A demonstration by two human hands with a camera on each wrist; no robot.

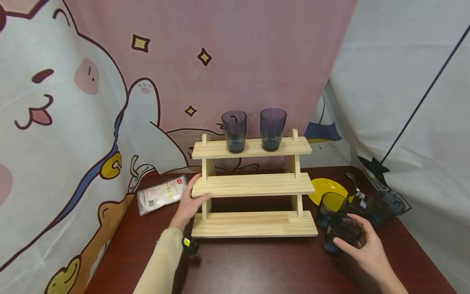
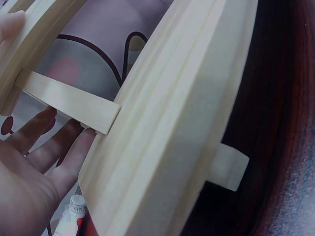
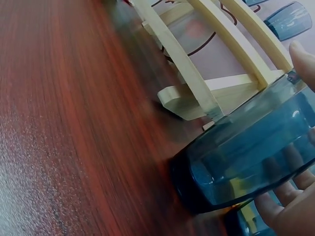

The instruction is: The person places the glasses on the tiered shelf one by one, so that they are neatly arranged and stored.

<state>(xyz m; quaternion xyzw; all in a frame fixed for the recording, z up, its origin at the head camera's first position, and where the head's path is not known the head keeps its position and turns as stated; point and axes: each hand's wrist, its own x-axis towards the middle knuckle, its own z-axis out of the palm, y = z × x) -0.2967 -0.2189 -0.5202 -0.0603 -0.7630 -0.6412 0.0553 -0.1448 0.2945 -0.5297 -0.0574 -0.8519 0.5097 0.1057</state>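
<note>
Near the right front edge of the dark red wooden table [image 1: 257,265], the right hand [image 1: 367,249] wraps its fingers [image 3: 275,209] around a smoky blue glass tumbler [image 1: 339,234], which stands on the tabletop just beside two more dark tumblers [image 1: 332,206] and a yellow plate [image 1: 324,188]. At the table's middle stands a pale three-tier wooden rack [image 1: 253,185], its top tier bearing two upright tinted glasses [image 1: 253,130]. The left hand [image 1: 189,204] rests on the rack's left end, thumb on the middle tier and straight fingers [image 2: 59,152] spread behind it. A white plastic packet [image 1: 161,194] lies toward the left edge. The gripped tumbler sits close against its neighbours, so lifting it at a tilt could likely knock them together. A nudge to the rack could probably topple the glasses on top.
</note>
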